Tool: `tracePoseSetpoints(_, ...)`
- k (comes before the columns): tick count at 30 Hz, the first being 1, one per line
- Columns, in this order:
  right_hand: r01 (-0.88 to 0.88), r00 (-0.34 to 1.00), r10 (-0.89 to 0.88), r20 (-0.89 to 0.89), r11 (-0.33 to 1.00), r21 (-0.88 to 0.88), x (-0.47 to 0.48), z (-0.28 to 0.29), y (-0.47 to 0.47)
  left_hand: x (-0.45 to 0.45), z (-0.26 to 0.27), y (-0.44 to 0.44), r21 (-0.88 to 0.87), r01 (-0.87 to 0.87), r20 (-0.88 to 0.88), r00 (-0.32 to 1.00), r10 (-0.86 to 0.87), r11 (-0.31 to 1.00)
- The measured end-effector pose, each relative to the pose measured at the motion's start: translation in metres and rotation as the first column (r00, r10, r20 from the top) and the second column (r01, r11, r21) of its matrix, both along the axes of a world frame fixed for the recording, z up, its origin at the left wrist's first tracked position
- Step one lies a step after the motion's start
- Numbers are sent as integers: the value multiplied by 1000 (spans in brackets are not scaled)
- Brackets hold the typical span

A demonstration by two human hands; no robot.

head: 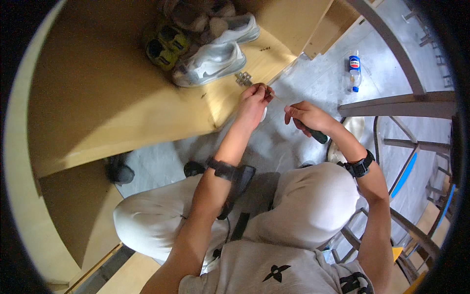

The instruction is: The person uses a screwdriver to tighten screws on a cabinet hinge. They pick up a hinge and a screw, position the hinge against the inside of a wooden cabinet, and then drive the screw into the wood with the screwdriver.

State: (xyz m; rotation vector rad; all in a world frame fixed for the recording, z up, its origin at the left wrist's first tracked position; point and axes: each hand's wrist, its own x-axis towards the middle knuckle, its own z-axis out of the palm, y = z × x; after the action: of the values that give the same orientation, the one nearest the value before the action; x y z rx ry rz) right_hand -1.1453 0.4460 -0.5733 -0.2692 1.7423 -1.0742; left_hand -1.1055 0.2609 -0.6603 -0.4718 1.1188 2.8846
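Observation:
My right hand (pixel 310 115) is wrapped around a screwdriver with a dark handle (pixel 318 136). Its thin shaft (pixel 278 98) points left toward my left hand (pixel 255 99). The fingers of that hand pinch a small dark part at the shaft's tip, mostly hidden, so I cannot tell exactly what it is. Just beyond the left fingertips, metal hinges (pixel 243 78) lie on the wooden cabinet board (pixel 229 106). Several small screws (pixel 265 48) rest farther back on the same board.
A white sneaker (pixel 213 64), another pale sneaker (pixel 238 28) and yellow-green footwear (pixel 167 46) sit in the cabinet. On the grey floor lies a Pepsi bottle (pixel 354 71). Curved chair or stool frames (pixel 396 104) stand close on my right. My bent knees (pixel 319 198) are below my hands.

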Motion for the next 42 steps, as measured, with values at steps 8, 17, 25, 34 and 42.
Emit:
tracePoseSetpoints(8, 259, 950, -298, -92, 919, -297, -17, 69, -7, -56, 121, 32, 84, -126, -75, 988, 132, 988)
tracePoseSetpoints(17, 442, 843, -529, 102, 570, -693, -49, 184, -35, -129, 270, 35, -415, -197, -384, 923, 25, 888)
tracePoseSetpoints(25, 579, 763, -520, 383, 288, -763, -69, 192, -62, -180, 276, 12, -636, 217, -89, 933, -350, 741)
tracePoseSetpoints(34, 681, 686, -526, 502, 222, -697, -64, 206, -70, -202, 302, 8, -958, -198, -140, 956, -259, -210)
tracePoseSetpoints(42, 709, 649, -515, 561, 140, -692, -62, 201, -82, -196, 309, 6, -913, -235, -115, 933, -342, -334)
